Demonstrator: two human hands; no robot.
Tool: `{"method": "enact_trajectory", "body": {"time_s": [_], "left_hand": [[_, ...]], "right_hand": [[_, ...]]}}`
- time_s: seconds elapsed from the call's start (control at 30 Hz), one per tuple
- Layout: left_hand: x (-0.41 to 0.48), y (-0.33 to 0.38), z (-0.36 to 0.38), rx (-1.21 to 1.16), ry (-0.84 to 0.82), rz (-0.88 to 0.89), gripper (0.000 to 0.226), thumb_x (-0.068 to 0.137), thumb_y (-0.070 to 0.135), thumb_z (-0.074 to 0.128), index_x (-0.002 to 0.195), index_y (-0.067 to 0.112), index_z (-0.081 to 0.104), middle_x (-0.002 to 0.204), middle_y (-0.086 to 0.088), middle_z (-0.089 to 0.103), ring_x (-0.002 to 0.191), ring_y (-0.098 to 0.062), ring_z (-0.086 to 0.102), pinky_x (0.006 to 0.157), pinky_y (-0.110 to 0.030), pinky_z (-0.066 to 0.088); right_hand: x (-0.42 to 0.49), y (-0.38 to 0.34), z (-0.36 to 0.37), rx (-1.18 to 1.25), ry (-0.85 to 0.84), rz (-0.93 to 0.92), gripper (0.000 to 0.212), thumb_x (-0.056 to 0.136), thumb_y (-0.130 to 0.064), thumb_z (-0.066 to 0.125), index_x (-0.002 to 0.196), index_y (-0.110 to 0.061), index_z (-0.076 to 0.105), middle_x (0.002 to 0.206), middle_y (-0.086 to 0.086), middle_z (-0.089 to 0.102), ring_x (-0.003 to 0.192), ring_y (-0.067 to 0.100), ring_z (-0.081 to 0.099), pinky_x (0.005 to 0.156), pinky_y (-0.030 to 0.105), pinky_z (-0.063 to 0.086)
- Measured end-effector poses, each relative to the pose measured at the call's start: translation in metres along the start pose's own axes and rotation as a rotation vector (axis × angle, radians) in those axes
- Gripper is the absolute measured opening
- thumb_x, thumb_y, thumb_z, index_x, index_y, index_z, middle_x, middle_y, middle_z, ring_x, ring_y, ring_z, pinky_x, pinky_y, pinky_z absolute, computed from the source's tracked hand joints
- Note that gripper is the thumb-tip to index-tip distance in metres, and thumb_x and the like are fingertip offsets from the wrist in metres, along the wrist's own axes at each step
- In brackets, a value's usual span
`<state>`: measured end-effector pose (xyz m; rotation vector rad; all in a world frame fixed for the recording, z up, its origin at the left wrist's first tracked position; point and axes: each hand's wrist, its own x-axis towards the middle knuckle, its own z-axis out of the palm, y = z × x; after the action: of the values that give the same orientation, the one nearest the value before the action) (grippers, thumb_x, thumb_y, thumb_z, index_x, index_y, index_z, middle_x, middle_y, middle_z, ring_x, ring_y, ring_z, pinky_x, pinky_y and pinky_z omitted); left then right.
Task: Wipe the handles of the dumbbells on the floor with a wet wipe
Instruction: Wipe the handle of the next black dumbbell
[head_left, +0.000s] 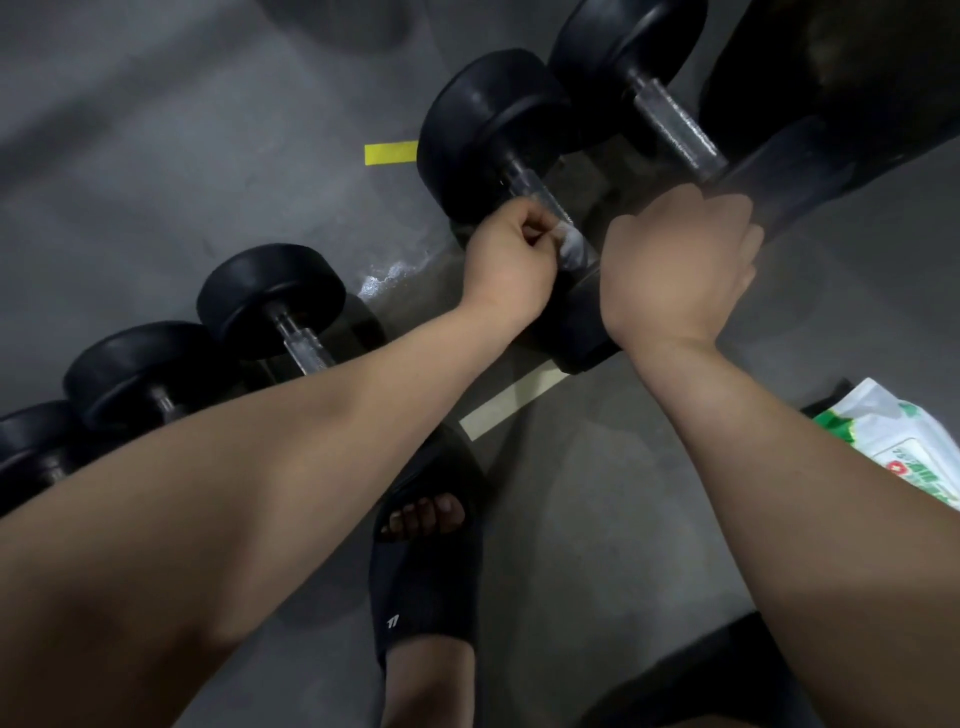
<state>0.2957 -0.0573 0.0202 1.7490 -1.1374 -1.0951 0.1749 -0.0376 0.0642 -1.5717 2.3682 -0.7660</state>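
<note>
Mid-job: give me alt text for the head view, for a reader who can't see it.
The left hand grips a white wipe against the metal handle of a black dumbbell on the floor, with the right hand beside it, blurred. Other dumbbells lie either side; a wipe pack lies at right.

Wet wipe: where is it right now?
Head view, centre: the crumpled white wet wipe is on the metal handle of a black dumbbell, pinched by the left hand, with the right hand close beside it.
</note>
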Motion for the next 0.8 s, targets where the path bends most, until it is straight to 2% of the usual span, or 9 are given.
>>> {"method": "enact_trajectory", "body": {"time_s": [0.13, 0.2, 0.27, 0.4, 0.5, 0.57, 0.67, 0.7, 0.8], "left_hand": [[0.000, -0.010, -0.006, 0.033, -0.019, 0.004, 0.010, 0.089, 0.023, 0.066, 0.093, 0.026, 0.075, 0.098, 0.005, 0.073, 0.091, -0.006, 0.069, 0.087, -0.030, 0.058], [-0.003, -0.013, -0.006, 0.039, -0.032, 0.023, 0.011, 0.084, 0.036, 0.073, 0.093, 0.031, 0.075, 0.099, 0.005, 0.073, 0.090, -0.006, 0.070, 0.088, -0.033, 0.059], [-0.005, -0.013, -0.003, 0.048, -0.044, 0.041, 0.013, 0.081, 0.040, 0.080, 0.089, 0.037, 0.070, 0.097, 0.006, 0.072, 0.088, -0.006, 0.070, 0.085, -0.033, 0.060], [0.001, -0.008, -0.004, 0.013, 0.023, 0.023, 0.028, 0.085, 0.019, 0.079, 0.083, 0.036, 0.058, 0.081, 0.010, 0.063, 0.073, -0.005, 0.062, 0.075, -0.027, 0.057], [0.004, -0.004, -0.004, 0.045, 0.026, 0.041, 0.031, 0.086, 0.011, 0.076, 0.078, 0.035, 0.059, 0.076, 0.013, 0.062, 0.070, -0.002, 0.060, 0.072, -0.024, 0.054], [0.001, -0.005, -0.003, 0.035, -0.012, 0.046, 0.031, 0.087, 0.008, 0.075, 0.078, 0.035, 0.064, 0.078, 0.014, 0.067, 0.075, 0.002, 0.064, 0.076, -0.021, 0.055], [-0.002, -0.013, -0.006, 0.028, -0.130, 0.075, 0.023, 0.087, 0.005, 0.075, 0.090, 0.028, 0.074, 0.093, 0.009, 0.073, 0.091, -0.005, 0.070, 0.091, -0.032, 0.058], [-0.002, -0.015, -0.007, 0.049, -0.160, 0.108, 0.022, 0.086, 0.002, 0.075, 0.095, 0.022, 0.076, 0.098, 0.007, 0.071, 0.093, -0.006, 0.070, 0.093, -0.031, 0.057], [-0.002, -0.014, -0.011, 0.130, -0.154, 0.191, 0.022, 0.084, -0.005, 0.073, 0.100, 0.010, 0.078, 0.098, 0.010, 0.061, 0.093, -0.004, 0.064, 0.089, -0.010, 0.050]], "right_hand": [[-0.001, -0.001, 0.000, 0.000, -0.002, -0.002, 0.020, 0.081, -0.040, 0.045, 0.087, -0.024, 0.056, 0.110, 0.002, 0.048, 0.104, 0.025, 0.046, 0.094, 0.040, 0.039], [-0.001, -0.001, -0.001, 0.000, -0.003, -0.006, 0.019, 0.082, -0.040, 0.045, 0.086, -0.024, 0.055, 0.110, 0.002, 0.048, 0.104, 0.024, 0.046, 0.094, 0.040, 0.039], [-0.001, 0.000, -0.001, 0.002, -0.005, -0.003, 0.020, 0.082, -0.040, 0.045, 0.087, -0.024, 0.056, 0.110, 0.002, 0.048, 0.104, 0.025, 0.046, 0.095, 0.040, 0.039], [0.000, -0.001, -0.001, 0.008, -0.002, 0.003, 0.022, 0.081, -0.040, 0.045, 0.087, -0.023, 0.057, 0.110, 0.002, 0.048, 0.104, 0.025, 0.046, 0.094, 0.039, 0.038], [0.000, -0.001, -0.001, 0.007, -0.001, 0.000, 0.020, 0.082, -0.039, 0.046, 0.087, -0.023, 0.057, 0.109, 0.001, 0.048, 0.104, 0.025, 0.045, 0.094, 0.039, 0.037], [0.000, -0.001, -0.001, 0.009, 0.000, -0.002, 0.020, 0.082, -0.039, 0.046, 0.087, -0.023, 0.057, 0.109, 0.002, 0.048, 0.104, 0.025, 0.046, 0.094, 0.038, 0.037], [-0.001, -0.001, -0.001, 0.010, 0.005, -0.001, 0.021, 0.082, -0.039, 0.046, 0.087, -0.023, 0.057, 0.110, 0.002, 0.048, 0.105, 0.025, 0.046, 0.094, 0.038, 0.037], [-0.001, -0.001, -0.001, 0.006, 0.007, -0.003, 0.020, 0.082, -0.040, 0.046, 0.087, -0.023, 0.057, 0.109, 0.002, 0.048, 0.105, 0.024, 0.046, 0.094, 0.038, 0.038], [-0.001, -0.001, 0.000, 0.004, 0.004, -0.003, 0.018, 0.082, -0.040, 0.046, 0.085, -0.024, 0.055, 0.109, 0.001, 0.048, 0.104, 0.024, 0.046, 0.094, 0.038, 0.038]]}}
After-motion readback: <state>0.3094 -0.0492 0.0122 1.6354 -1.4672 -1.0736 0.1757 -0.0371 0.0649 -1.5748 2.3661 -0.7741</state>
